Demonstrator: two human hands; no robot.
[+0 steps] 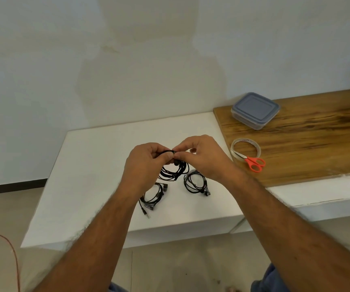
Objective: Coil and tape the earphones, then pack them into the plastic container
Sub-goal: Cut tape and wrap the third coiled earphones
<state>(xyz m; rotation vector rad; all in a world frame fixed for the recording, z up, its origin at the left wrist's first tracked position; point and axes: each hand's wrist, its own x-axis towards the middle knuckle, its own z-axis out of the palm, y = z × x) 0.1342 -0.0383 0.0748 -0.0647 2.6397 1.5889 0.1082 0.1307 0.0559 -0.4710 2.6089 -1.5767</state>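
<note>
Above the white table (pixel 90 165), my left hand (pixel 146 163) and my right hand (pixel 203 157) both pinch the top of a black coiled earphone (pixel 175 171), whose loops hang down between them. Two other coiled black earphones lie on the table: one (pixel 153 197) below my left wrist with its jack pointing toward me, another (pixel 195 183) under my right wrist. The plastic container (pixel 255 110) with a blue-grey lid on it stands on the wooden board (pixel 306 144) at the right. A roll of clear tape (pixel 245 148) lies nearer on that board.
Orange-handled scissors (pixel 254 163) lie with their blades across the tape roll. A white wall rises behind the table. The wooden board sits on a second white surface (pixel 317 197) to the right. A thin red wire (pixel 12 253) runs along the floor at the lower left.
</note>
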